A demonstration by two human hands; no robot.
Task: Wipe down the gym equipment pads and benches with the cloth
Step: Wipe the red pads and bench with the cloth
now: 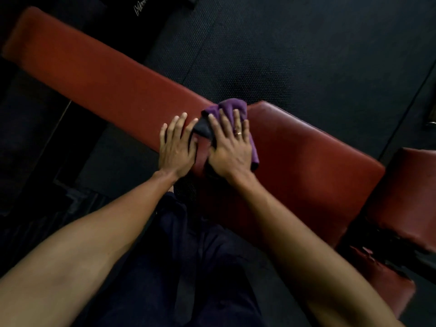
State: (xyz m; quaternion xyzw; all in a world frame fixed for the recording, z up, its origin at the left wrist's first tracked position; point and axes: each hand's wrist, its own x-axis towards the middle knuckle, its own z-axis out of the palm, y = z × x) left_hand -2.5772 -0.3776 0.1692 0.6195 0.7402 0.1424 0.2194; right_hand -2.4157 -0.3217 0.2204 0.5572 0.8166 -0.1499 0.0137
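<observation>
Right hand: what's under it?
The purple cloth, pressed by the right hand where the long red pad meets the seat pad. Cloth edges show around it; its middle and the seam beneath are covered.

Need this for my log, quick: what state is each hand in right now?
Left hand: open, fingers straight, flat on the red bench pad.
Right hand: open, straight fingers pressing the purple cloth onto the pad.
</observation>
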